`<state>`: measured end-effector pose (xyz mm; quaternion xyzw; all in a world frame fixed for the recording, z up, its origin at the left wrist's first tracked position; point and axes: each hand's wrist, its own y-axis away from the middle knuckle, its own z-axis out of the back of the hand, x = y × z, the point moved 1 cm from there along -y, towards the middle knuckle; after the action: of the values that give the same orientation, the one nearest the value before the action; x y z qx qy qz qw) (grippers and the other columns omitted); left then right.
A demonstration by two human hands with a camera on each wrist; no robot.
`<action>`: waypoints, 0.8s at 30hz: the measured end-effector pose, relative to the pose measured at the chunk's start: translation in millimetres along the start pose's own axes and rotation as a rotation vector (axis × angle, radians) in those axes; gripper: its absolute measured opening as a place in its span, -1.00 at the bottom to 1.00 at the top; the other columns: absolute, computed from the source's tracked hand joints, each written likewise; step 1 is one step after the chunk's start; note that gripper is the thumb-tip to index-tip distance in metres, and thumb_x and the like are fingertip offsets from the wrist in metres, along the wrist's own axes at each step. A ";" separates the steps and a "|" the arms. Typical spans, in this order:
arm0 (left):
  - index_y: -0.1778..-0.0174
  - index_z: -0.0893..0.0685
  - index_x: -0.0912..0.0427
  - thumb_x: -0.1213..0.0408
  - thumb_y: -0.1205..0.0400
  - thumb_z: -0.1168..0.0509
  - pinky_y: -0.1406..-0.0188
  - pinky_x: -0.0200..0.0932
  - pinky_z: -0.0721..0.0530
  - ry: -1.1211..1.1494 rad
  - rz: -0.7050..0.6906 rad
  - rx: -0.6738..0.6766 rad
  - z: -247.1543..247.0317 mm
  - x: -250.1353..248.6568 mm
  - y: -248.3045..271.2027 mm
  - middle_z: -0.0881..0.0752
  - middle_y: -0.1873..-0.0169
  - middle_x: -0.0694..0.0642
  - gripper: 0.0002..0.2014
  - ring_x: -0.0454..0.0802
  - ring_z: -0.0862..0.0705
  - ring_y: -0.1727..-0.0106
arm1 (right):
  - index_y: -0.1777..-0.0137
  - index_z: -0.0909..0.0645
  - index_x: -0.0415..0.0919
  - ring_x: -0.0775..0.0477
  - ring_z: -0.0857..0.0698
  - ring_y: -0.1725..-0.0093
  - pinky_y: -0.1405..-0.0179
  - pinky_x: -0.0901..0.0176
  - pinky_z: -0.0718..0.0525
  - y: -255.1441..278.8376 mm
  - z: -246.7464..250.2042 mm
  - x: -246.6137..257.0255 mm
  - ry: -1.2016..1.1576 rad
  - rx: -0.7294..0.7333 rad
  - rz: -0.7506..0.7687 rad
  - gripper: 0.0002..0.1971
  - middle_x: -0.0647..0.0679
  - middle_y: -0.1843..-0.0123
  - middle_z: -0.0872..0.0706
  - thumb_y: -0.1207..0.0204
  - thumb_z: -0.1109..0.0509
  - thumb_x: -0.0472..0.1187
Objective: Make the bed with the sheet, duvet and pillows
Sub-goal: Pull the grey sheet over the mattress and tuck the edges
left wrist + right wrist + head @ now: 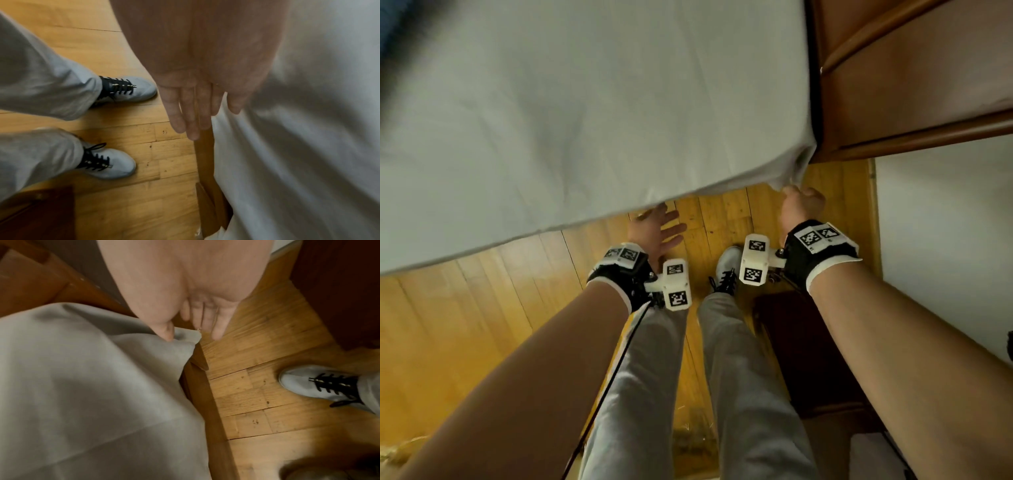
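A pale grey sheet covers the mattress and hangs over its near edge. My right hand is at the sheet's hanging corner by the headboard. In the right wrist view its thumb presses on that corner of the sheet and pinches it against the fingers behind. My left hand is open beside the sheet's lower edge, fingers straight and pointing down. In the left wrist view its fingers lie along the hanging sheet, above the wooden bed rail. No duvet or pillow is in view.
A brown wooden headboard stands at the right end of the bed. A dark wooden piece lies low beside my right leg, with a white wall beyond it. My shoes stand on the parquet floor close to the bed.
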<state>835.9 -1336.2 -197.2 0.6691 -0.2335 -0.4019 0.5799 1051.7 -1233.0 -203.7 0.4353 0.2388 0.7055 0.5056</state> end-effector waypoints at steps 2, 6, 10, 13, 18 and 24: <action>-0.45 -0.46 0.22 0.11 -0.73 -0.19 -0.07 0.00 -0.77 0.030 -0.001 0.002 3.6 12.3 10.3 -0.70 -0.27 0.10 -0.59 0.11 -0.79 -0.11 | -0.60 -0.27 -0.20 -0.25 -0.60 -0.37 -0.09 0.04 -0.53 7.3 5.9 7.6 0.016 -0.042 0.026 -0.36 -0.20 -0.50 -0.53 -0.59 -0.42 -0.11; -0.42 -0.49 0.15 0.05 -0.71 -0.22 -0.18 0.01 -0.73 0.038 0.011 0.077 6.3 25.0 15.8 -0.71 -0.26 0.07 -0.60 0.08 -0.78 -0.14 | -0.51 -0.41 -0.15 -0.16 -0.64 -0.27 0.00 0.13 -0.50 5.7 9.4 13.0 0.091 0.025 0.152 -0.39 -0.08 -0.37 -0.63 -0.53 -0.48 0.05; -0.39 -0.55 0.16 0.11 -0.72 -0.20 -0.20 0.04 -0.71 0.099 -0.033 0.138 0.6 34.6 -2.8 -0.70 -0.27 0.13 -0.64 0.14 -0.76 -0.17 | -0.04 -0.74 -0.07 0.08 -0.77 0.11 0.28 0.33 -0.58 -7.2 -9.4 3.4 0.100 -0.029 0.244 -0.89 0.09 0.09 -0.80 -0.55 -0.46 -0.13; -0.34 -0.58 0.22 0.08 -0.77 -0.08 -0.37 0.07 -0.59 0.267 -0.004 0.202 -6.2 38.8 -12.0 -0.67 -0.33 0.19 -0.63 0.18 -0.68 -0.30 | 0.13 -0.73 -0.10 0.18 -0.75 0.33 0.21 0.25 -0.74 -7.6 -28.2 -11.1 -0.027 0.032 0.296 -0.81 0.07 0.25 -0.79 -0.50 -0.47 -0.43; -0.49 -0.44 0.33 0.08 -0.77 0.02 -0.54 0.08 -0.41 0.618 0.024 0.243 -10.7 35.8 -37.1 -0.53 -0.47 0.26 -0.51 0.21 -0.50 -0.50 | 0.02 -0.72 -0.34 0.15 -0.72 0.36 0.44 0.40 -0.69 -14.9 -40.3 -9.8 -0.053 0.092 0.248 -0.87 -0.12 0.14 -0.80 -0.46 -0.49 -0.49; -0.52 -0.30 0.37 0.11 -0.60 -0.14 -0.48 0.24 -0.44 0.982 0.049 0.311 5.5 32.7 -60.0 -0.48 -0.42 0.50 -0.40 0.44 -0.53 -0.42 | -0.31 -0.60 -0.37 -0.23 -0.74 -0.27 -0.31 -0.13 -0.70 -7.9 -41.7 -36.3 -0.749 0.403 0.020 -0.66 -0.29 -0.26 -0.74 -0.63 -0.26 -0.20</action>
<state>840.8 -1351.7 -263.8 0.8516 -0.0062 0.0127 0.5241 1024.0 -1259.2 -244.5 0.7538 0.1676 0.4429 0.4556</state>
